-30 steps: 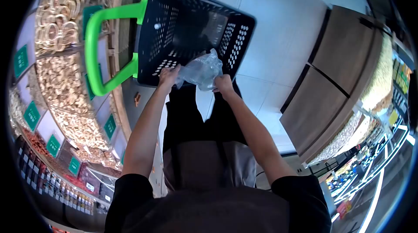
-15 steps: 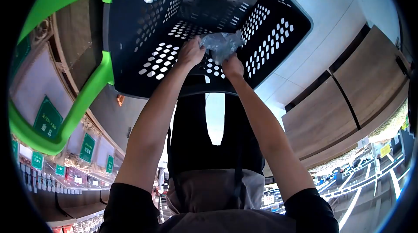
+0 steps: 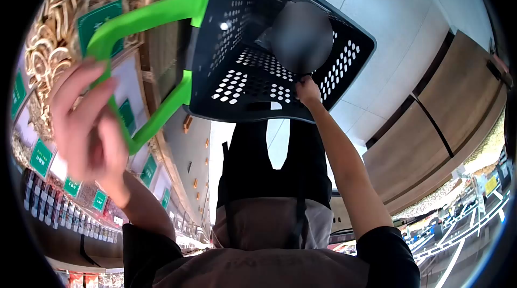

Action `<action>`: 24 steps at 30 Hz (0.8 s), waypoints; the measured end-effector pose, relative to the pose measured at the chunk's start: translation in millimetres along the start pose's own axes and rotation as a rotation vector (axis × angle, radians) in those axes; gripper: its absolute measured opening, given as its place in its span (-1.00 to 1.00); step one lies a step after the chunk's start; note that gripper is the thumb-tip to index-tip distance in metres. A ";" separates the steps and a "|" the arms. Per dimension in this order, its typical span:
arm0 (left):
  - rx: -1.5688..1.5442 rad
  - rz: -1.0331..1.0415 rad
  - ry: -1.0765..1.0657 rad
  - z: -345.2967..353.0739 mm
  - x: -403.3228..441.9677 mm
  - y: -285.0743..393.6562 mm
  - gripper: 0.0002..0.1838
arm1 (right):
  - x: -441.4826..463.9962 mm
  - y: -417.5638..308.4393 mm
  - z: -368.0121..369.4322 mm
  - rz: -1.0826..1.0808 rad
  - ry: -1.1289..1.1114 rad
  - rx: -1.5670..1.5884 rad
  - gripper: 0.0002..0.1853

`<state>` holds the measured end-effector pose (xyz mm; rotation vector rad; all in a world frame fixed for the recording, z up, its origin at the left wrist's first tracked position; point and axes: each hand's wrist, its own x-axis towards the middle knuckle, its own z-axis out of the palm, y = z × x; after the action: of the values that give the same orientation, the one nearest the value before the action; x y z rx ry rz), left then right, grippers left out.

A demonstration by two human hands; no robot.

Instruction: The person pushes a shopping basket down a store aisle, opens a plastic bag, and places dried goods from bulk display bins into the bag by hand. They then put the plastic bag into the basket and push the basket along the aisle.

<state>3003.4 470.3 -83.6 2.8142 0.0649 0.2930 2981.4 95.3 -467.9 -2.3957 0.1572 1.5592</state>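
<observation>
My left hand (image 3: 89,123) is raised at the left, smeared by motion, with its fingers curved and apart. It overlaps the green handle (image 3: 153,13) of a black shopping basket (image 3: 253,102), and I cannot tell if they touch. Inside the basket opening, my right hand (image 3: 308,92) has its fingers closed near the front wall. A blurred grey rounded shape (image 3: 301,37) lies just above it and covers most of what it holds. Beside that shape a bit of clear plastic bag (image 3: 264,39) shows.
Shelves with green sign cards (image 3: 100,25) and pale curled dried goods (image 3: 54,35) line the left. Wooden cabinets (image 3: 412,132) stand at the right, next to light floor tiles (image 3: 382,67). Packaged goods (image 3: 64,210) hang at the lower left.
My left hand has let go of the plastic bag and swung left to the green handle. The basket appears tilted and shifted in view. The right hand stays inside its opening.
</observation>
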 end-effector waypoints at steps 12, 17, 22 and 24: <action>-0.341 -0.010 0.022 17.4 -16.3 -20.3 -0.71 | -183.1 -163.0 -9.7 -0.803 0.077 0.724 -0.61; -0.286 -0.146 -0.017 -11.6 -19.8 4.9 -0.68 | -313.9 -224.2 -14.2 -0.963 -0.213 0.774 -0.05; -0.873 -0.394 0.169 -1.5 -54.4 -5.8 -0.74 | -335.2 -252.6 32.4 -1.077 -0.092 0.565 0.01; -0.772 -0.323 0.137 0.3 -62.6 0.1 -0.78 | -331.6 -254.6 32.7 -1.093 -0.109 0.516 -0.06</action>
<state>2942.2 465.4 -96.1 1.9790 0.3511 0.3412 2877.1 328.2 -135.0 -1.5038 -0.5977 0.9317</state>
